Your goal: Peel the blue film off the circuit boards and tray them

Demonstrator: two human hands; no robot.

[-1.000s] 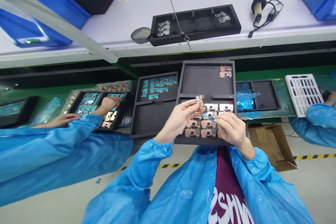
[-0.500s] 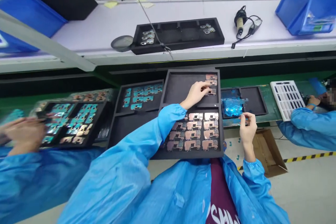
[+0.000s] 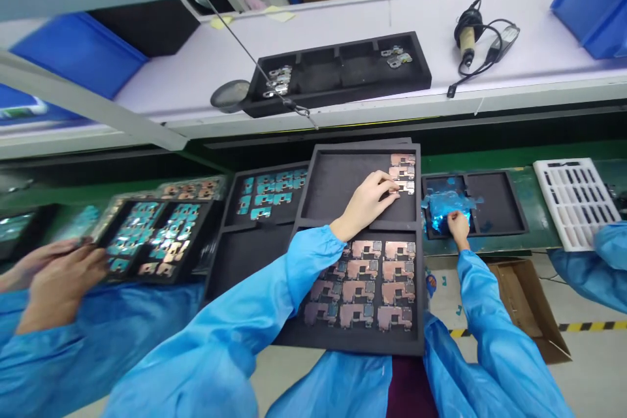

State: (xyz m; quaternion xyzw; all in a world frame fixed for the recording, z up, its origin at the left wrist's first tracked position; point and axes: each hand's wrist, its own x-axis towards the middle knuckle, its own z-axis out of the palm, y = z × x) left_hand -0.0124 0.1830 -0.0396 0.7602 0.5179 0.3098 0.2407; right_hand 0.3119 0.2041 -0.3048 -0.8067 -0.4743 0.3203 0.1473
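Observation:
My left hand (image 3: 373, 199) reaches into the far compartment of a black foam tray (image 3: 337, 186), fingertips pinched on the nearest piece of a small stack of metal parts (image 3: 402, 170). The tray's near compartment holds several copper-coloured parts (image 3: 377, 287) in rows. Off to the right, my right hand (image 3: 459, 226) is fingers-down in a pile of blue film (image 3: 443, 208), closed on a bit of it. That pile fills the left half of a smaller black tray (image 3: 494, 202).
Another black tray (image 3: 267, 192) with teal-covered parts lies left of mine. A co-worker's hands (image 3: 53, 271) work at a further tray (image 3: 157, 235). A white grid tray (image 3: 573, 199) and another person's sleeve (image 3: 602, 268) are right. A shelf tray (image 3: 337, 68), corded tool (image 3: 470, 32) and cardboard box (image 3: 529, 300) are nearby.
My hands parted from in front of me. The left carried a metal part to the stack in the far compartment; the right moved to the blue film pile with a peeled piece.

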